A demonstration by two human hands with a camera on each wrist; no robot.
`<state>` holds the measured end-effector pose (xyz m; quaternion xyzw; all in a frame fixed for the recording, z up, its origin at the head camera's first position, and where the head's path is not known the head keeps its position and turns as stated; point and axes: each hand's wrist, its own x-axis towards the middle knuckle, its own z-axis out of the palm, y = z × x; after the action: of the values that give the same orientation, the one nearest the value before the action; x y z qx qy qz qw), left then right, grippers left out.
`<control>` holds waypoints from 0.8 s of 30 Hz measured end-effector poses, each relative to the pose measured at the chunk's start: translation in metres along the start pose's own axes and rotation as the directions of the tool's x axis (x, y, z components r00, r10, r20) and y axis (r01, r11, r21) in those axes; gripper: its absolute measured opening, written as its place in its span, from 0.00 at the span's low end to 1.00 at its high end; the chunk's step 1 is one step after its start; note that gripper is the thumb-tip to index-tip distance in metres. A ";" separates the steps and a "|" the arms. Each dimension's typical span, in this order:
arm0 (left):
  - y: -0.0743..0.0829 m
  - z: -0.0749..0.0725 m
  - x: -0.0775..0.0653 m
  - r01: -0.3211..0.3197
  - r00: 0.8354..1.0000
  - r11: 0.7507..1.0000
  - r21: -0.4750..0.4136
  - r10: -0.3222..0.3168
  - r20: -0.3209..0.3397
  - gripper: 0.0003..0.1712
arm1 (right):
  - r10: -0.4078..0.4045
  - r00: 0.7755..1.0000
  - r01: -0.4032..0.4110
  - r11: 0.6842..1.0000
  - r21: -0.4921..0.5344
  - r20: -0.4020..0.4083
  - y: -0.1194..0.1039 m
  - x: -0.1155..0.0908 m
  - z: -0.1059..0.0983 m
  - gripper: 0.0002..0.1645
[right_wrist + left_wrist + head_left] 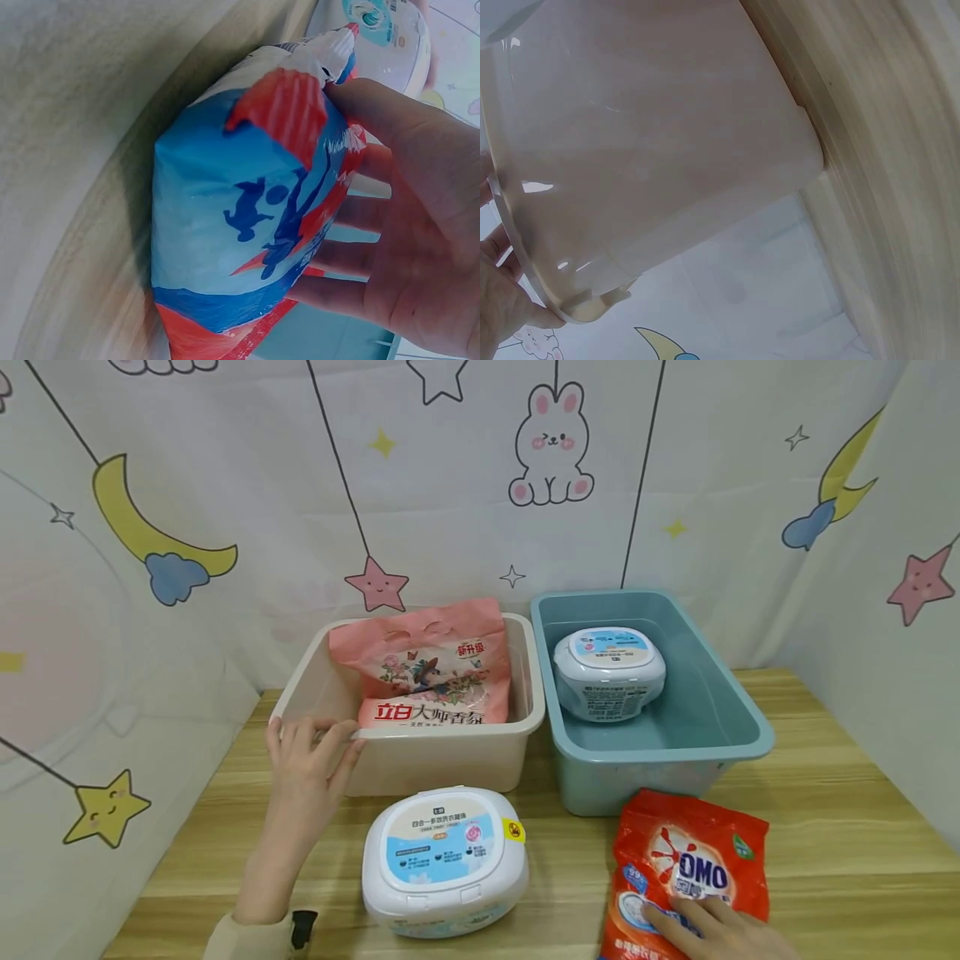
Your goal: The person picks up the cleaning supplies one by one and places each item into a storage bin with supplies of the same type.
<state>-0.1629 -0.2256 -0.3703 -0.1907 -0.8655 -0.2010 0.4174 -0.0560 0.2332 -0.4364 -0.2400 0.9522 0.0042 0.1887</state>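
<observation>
At the front left corner of a cream plastic bin, my left hand pinches the rim, with the thumb on the outer side. In the left wrist view the same bin fills much of the picture, and part of the left hand shows at its rim. A pink bag of laundry detergent leans inside the bin. Near the front right, my right hand rests on a red OMO detergent bag lying on the table. The right wrist view shows its fingers fairly straight across the bag.
A white lidded tub stands on the wooden table between my hands. Right of the cream bin is a blue-green bin holding a similar white tub. A patterned cloth hangs behind and at both sides.
</observation>
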 end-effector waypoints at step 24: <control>0.002 -0.001 0.000 0.016 1.000 1.000 0.005 -0.017 0.015 0.13 | -0.088 0.995 0.084 0.991 -0.106 -0.042 -0.001 -0.005 -0.003 0.51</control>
<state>-0.1613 -0.2244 -0.3688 -0.1839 -0.8706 -0.2007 0.4099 -0.0529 0.2338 -0.4315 -0.2903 0.9436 0.0398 0.1538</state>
